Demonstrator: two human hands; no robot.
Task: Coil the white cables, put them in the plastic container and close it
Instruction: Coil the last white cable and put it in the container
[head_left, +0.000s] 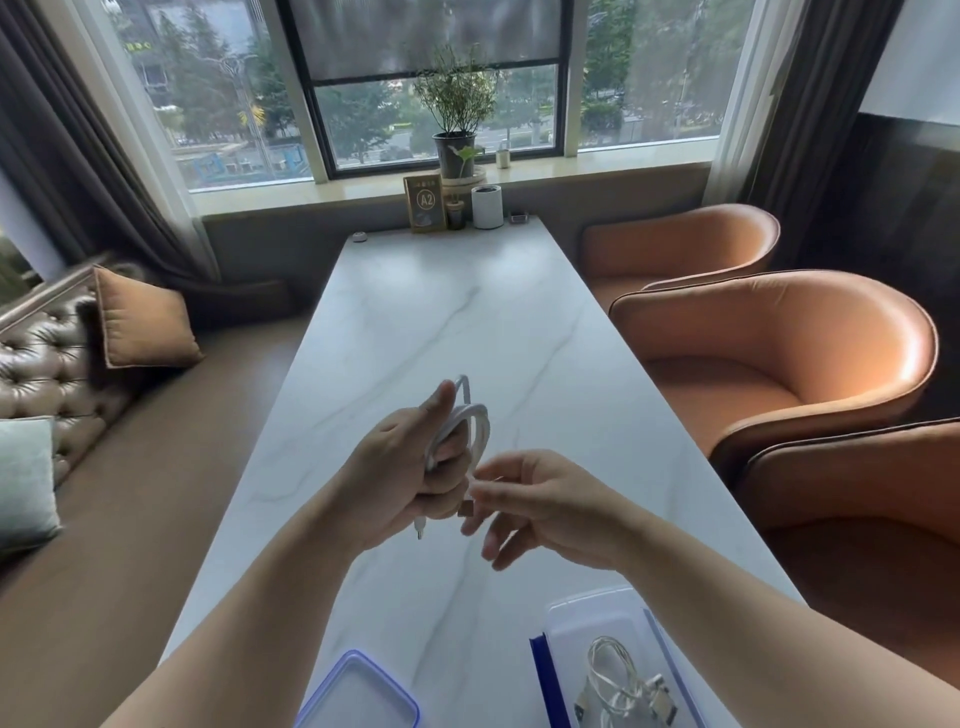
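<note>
Above the middle of the marble table, my left hand (410, 467) is closed around a coiled white cable (475, 423). Its loops stick out past my thumb and one plug hangs below my palm. My right hand (540, 501) pinches the cable's loose end beside the coil, the other fingers spread. At the near right edge stands the clear plastic container (587, 618) with blue clips, open, partly behind my right forearm. Another coiled white cable (621, 680) lies inside it. The container's blue-rimmed lid (358, 693) lies flat at the near left.
The white marble table (447, 322) runs away toward the window. At its far end stand a framed A2 sign (425, 202), a white cup (487, 207) and small items. Orange armchairs (779, 353) line the right side and a tufted sofa (47, 358) with cushions the left.
</note>
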